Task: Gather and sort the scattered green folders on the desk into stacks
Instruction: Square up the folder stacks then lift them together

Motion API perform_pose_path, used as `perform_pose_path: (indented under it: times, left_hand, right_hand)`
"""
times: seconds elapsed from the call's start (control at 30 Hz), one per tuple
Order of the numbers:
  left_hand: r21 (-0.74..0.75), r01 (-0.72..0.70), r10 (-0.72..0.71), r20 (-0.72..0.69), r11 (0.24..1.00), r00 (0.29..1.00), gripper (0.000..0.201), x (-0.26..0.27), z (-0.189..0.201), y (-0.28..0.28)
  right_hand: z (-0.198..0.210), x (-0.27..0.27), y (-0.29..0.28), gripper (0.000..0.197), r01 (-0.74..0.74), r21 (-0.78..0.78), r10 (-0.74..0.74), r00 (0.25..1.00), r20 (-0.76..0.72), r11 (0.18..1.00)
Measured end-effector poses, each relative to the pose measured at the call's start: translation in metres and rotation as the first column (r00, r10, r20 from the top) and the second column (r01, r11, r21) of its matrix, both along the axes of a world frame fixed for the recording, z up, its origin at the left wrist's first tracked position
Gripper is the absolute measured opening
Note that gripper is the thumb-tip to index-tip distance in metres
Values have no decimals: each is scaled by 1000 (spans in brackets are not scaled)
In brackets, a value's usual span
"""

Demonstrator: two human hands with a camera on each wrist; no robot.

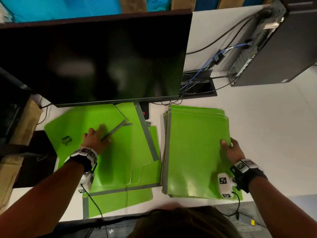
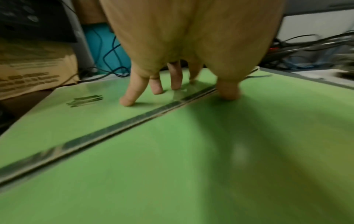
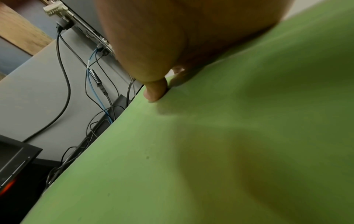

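Folders (image 1: 109, 152) lie scattered on surface (image 1: 274, 126) at left, below monitor (image 1: 94, 57). Your left hand (image 1: 95, 137) presses them, fingers (image 2: 132, 91) spread flat. Your right hand (image 1: 231, 150) pinches the neat stack (image 1: 193, 152) at its right edge, thumb on top.

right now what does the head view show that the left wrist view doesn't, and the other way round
Only the head view shows the right hand holding the right edge of the squared-up stack, plus the dark monitor and the computer tower.

Only the left wrist view shows the fingertips pressing on the scribbled folder while the thumb rests across the dark spine strip.

Both show the left hand spread on the loose overlapping folders, and a cardboard box.
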State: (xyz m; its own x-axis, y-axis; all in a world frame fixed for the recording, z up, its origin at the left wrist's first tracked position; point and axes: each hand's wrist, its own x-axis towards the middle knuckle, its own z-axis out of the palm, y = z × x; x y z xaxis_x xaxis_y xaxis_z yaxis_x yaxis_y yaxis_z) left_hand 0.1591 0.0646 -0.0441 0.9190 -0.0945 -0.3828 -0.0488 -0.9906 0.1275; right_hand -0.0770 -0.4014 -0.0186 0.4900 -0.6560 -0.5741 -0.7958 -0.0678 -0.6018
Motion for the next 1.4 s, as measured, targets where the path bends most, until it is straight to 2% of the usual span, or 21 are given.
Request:
perform_pose_path:
  times: [0.1, 0.23, 0.3, 0.37, 0.43, 0.5, 0.53, 0.57, 0.6, 0.63, 0.67, 0.77, 0.87, 0.9, 0.97, 1.03, 1.1, 1.17, 1.23, 1.33, 1.4]
  left_hand:
    - [37, 172, -172, -11, 984, 985, 77, -23, -9, 4]
    - [-7, 203, -203, -12, 979, 979, 62, -64, -5, 3]
    - [-1, 281, -281, -9, 960, 960, 72, -79, -9, 8]
    - [-48, 273, -270, 48, 961, 962, 80, -85, -9, 13]
    - [-190, 93, -61, 167, 978, 984, 75, -84, -3, 14]
    - [-260, -223, 288, 249, 940, 925, 74, -81, 9, 23]
    - [-215, -427, 465, 181, 879, 866, 82, -77, 9, 35]
    - [-117, -639, 648, 73, 760, 758, 98, -76, 10, 43]
    - [-5, -762, 761, -39, 648, 647, 117, -73, 9, 49]
    - [72, -812, 812, -141, 579, 567, 133, -71, 11, 48]
    - [116, -819, 822, -190, 562, 537, 140, -69, 13, 43]
    - [137, -749, 758, -205, 649, 619, 132, -59, 24, 19]
    - [121, -723, 728, -229, 680, 646, 152, -39, 3, 22]
    - [75, -726, 721, -218, 684, 658, 149, -35, 1, 22]
    - [-122, -709, 690, -163, 695, 705, 113, -29, 17, 8]
    - [-341, -605, 613, -97, 720, 784, 69, -12, 35, 1]
    - [-448, -486, 493, -112, 750, 863, 59, 11, 39, 15]
    - [-422, -453, 396, -221, 785, 891, 70, 33, 34, 47]
    - [-405, -398, 292, -299, 823, 908, 65, 34, 57, 54]
    - [-285, -140, 59, -275, 948, 960, 67, 20, 90, 45]
    - [-198, 51, -98, -232, 979, 968, 74, 23, 96, 39]
  right_hand:
    - [-3, 0, -1, 59, 1, -10, -1, 1000, -8, 1000]
    - [-4, -1, 0, 59, 8, -17, -8, 1000, -13, 1000]
    - [-5, -1, 0, 59, 9, -20, -10, 1000, -20, 1000]
    - [-5, -1, 1, 59, 14, -17, -15, 1000, -20, 1000]
    - [-5, -1, 1, 58, 15, -17, -15, 1000, -17, 1000]
    - [-5, -2, 1, 58, 9, -15, -9, 1000, -16, 1000]
    - [-7, -1, 0, 59, 5, -10, -5, 1000, -15, 1000]
    - [-9, -1, -1, 59, 0, -6, 0, 1000, -17, 1000]
    - [-10, 0, -2, 60, -7, -5, 7, 1000, -19, 1000]
    - [-11, 2, -3, 60, -14, -6, 14, 1000, -22, 1000]
    - [-12, 3, -3, 60, -20, -9, 20, 1000, -23, 1000]
    - [-11, 9, -1, 59, -35, -6, 35, 999, -13, 999]
    - [-12, 11, 1, 61, -36, 5, 36, 999, -8, 999]
    - [-12, 11, 2, 61, -30, 7, 30, 1000, -7, 1000]
    - [-12, 10, 3, 60, -23, 6, 23, 1000, -4, 1000]
    - [-12, 10, 2, 59, -29, 9, 29, 1000, -3, 1000]
    - [-11, 9, 2, 59, -32, 15, 32, 999, 2, 999]
    - [-11, 8, 2, 59, -30, 7, 30, 1000, 6, 1000]
    - [-12, 6, 2, 59, -26, -2, 26, 1000, 9, 1000]
    - [-14, 6, 2, 59, -23, -2, 23, 999, 22, 1000]
    - [-14, 7, 1, 59, -18, 0, 18, 1000, 21, 1000]
